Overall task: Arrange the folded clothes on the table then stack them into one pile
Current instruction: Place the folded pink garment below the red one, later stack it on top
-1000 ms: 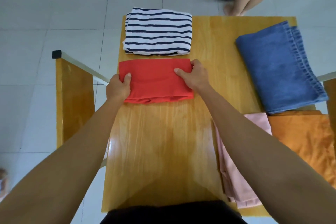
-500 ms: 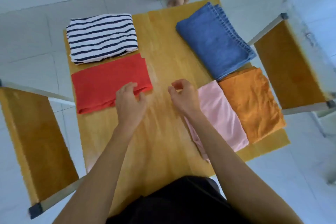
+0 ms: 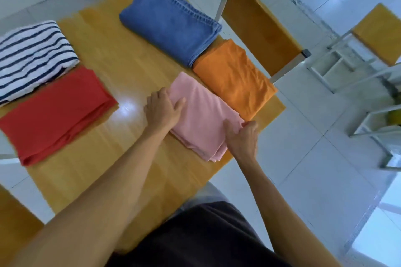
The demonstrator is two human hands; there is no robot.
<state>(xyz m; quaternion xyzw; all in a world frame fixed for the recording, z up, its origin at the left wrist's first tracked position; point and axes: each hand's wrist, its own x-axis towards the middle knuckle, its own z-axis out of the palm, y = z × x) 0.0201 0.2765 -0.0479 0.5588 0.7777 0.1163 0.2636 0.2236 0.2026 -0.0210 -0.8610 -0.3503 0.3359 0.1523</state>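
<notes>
both hands are on the pink folded garment, which lies right of centre in the frame on the wooden table. the left hand lies flat on its left edge with fingers loosely spread; the right hand pinches its lower right corner between thumb and fingers. the orange folded garment lies just beside the pink one, towards the upper right, touching the blue denim above it. at the left edge, the red folded garment sits below the striped folded garment, their edges touching.
</notes>
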